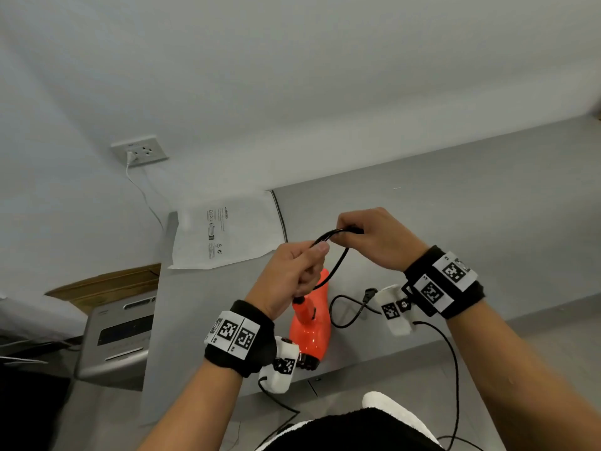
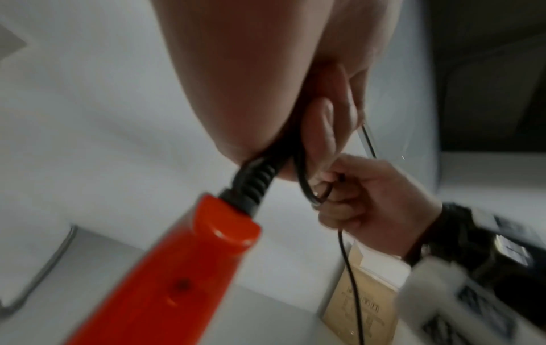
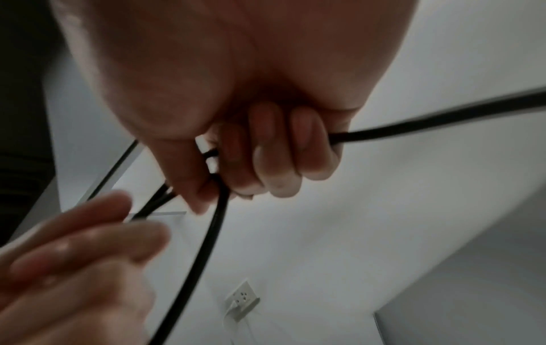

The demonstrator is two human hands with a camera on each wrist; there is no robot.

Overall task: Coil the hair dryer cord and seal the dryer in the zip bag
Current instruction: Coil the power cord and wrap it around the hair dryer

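At the far left a wall socket [image 1: 140, 153] has a white lead plugged in, which is no part of the job. Right of it, the zip bag [image 1: 227, 229] lies flat on the far left corner of the tabletop [image 1: 455, 196], printed side up, with nothing in it. Neither hand touches it.

Nearer, the left hand [image 1: 286, 275] is closed tight, its fingers curled round the black cord [image 1: 340, 263] where it leaves the dryer's handle. The left wrist view shows the ribbed collar of the cord running straight into the palm. The orange hair dryer [image 1: 309, 333] sits just below that hand, close to the near edge of the tabletop. I cannot tell whether it rests there or hangs from the cord.

From the left fist the cord arcs over to the right hand [image 1: 380, 239], which is close beside it, fingers and thumb clamped on the cord. A loop droops between the two hands. Further right and nearer, under the right wrist, the plug [image 1: 370, 293] lies on the tabletop at the end of a loose curl of cord.

My reading is that coiling has only begun: one loop or so is gathered and the tail with the plug is not yet taken up. Finishing the coil, bagging the dryer and sealing the zip are all left to do.
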